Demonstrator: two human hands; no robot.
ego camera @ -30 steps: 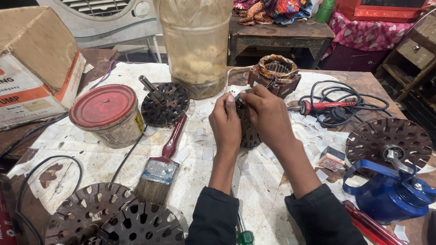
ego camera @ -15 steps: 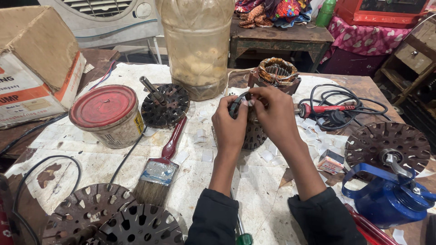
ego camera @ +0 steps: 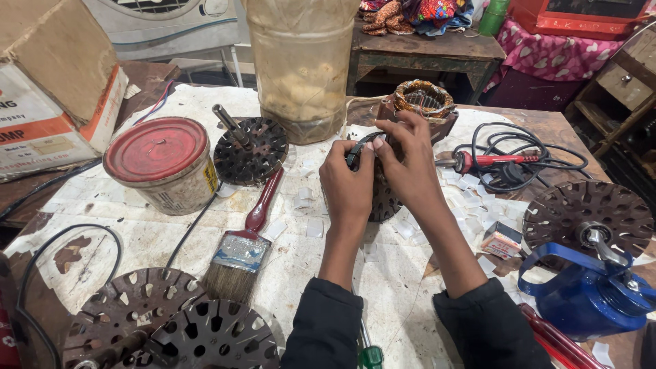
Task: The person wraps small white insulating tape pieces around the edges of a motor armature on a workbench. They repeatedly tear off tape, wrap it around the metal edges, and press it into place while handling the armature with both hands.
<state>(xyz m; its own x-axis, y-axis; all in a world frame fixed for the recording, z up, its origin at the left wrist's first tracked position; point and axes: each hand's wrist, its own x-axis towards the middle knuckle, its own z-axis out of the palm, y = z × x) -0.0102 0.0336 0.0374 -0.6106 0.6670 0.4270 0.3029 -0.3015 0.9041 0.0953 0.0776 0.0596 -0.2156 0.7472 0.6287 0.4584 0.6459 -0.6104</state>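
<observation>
Far left: brown-and-white cardboard box (ego camera: 48, 89) at the edge of the paper-covered work surface (ego camera: 301, 273). Next to it a round tin with a red lid (ego camera: 160, 164). Black cable (ego camera: 68, 239) loops across the near-left corner. Two slotted dark metal discs (ego camera: 164, 328) stacked at the near-left edge.

Right of the tin: slotted round metal rotor with a shaft (ego camera: 249, 147), tilted. Just below it a red-handled flat paintbrush (ego camera: 242, 246), bristles toward the camera. Behind, a large cloudy plastic jar (ego camera: 301, 68).

Centre: left hand (ego camera: 347, 184) and right hand (ego camera: 403, 171) together above the surface, both gripping a dark slotted round stator core (ego camera: 383, 201) held on edge. Fingers (ego camera: 389, 140) of both hands pinched on a thin dark strip (ego camera: 362, 142) at the core's top edge. White paper scraps (ego camera: 307, 205) scattered around.

Behind the hands: copper-wound coil in a brown housing (ego camera: 420, 102). Right: red-handled soldering iron (ego camera: 492, 160) on its coiled black cord. Far right: large rusty slotted disc (ego camera: 588, 219), with a blue metal can (ego camera: 588, 301) just in front of it.
</observation>
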